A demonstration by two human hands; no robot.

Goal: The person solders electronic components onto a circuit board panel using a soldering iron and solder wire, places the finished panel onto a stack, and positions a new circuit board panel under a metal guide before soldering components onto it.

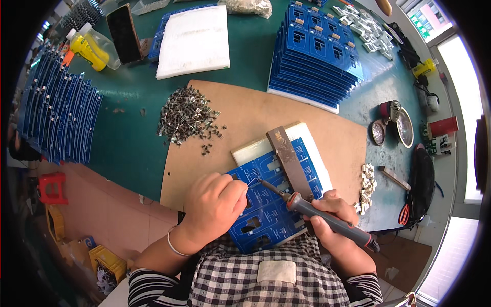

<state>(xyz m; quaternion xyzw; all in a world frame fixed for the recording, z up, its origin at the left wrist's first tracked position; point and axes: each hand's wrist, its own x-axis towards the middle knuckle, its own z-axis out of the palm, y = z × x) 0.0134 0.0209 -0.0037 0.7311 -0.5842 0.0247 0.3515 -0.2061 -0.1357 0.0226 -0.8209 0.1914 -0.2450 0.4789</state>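
Observation:
A soldering iron (327,217) with a grey and orange handle is gripped in my right hand (335,225), its tip pointing left onto a blue circuit board panel (271,212). My left hand (212,204) is closed in a pinch over the panel's left side. From its fingertips a thin strand of solder wire (252,181) reaches close to the iron's tip; whether they touch is too small to tell. Across the panel lies a brown metal bar (289,158). Beneath the panel shows a white foam pad (313,143), tilted on the brown work sheet (240,112).
Small black components with metal legs (186,115) are heaped at left. White connectors (366,189) lie right, near round tins (378,132). Blue board stacks stand at the back right (312,56) and far left (61,112). A phone (124,33) leans beside a yellow bottle (87,48).

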